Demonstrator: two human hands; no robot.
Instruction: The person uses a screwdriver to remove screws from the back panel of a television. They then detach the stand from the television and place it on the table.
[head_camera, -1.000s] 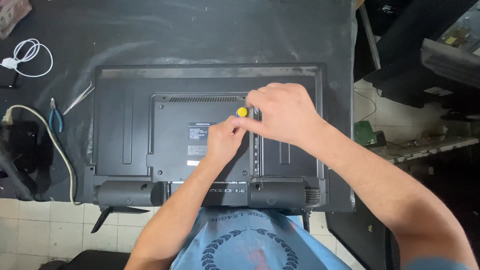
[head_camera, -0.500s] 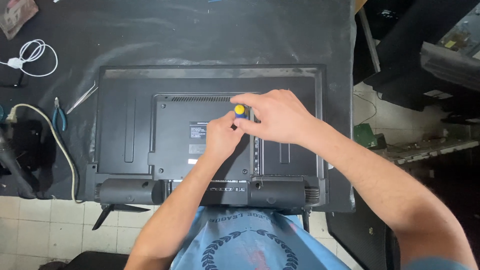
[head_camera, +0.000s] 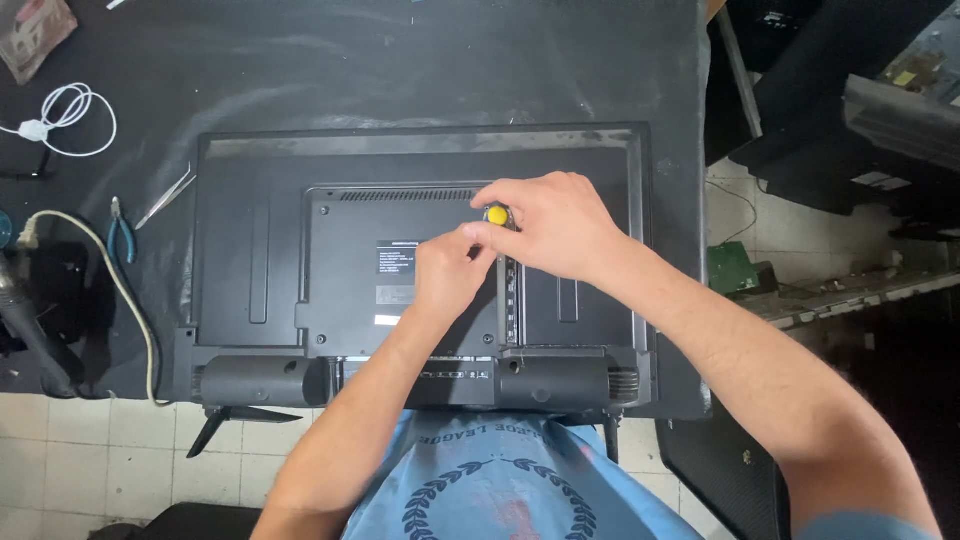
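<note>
A black flat-screen television lies face down on a dark table, its back panel up. My right hand is closed around a screwdriver with a yellow-capped handle, held upright over the upper middle of the raised back cover. My left hand sits just below and left of it, fingertips pinched at the screwdriver's shaft near the panel. The tip and any screw are hidden by my fingers. A grey label lies left of my left hand.
Blue-handled pliers and tweezers lie left of the television. A coiled white cable sits at the far left, a thicker cable trails down. The television's stand bar runs along the table's near edge. Dark equipment stands at right.
Both hands stay on the screwdriver at the same spot on the back cover; my right hand has shifted slightly on the handle. The view has tilted a little.
</note>
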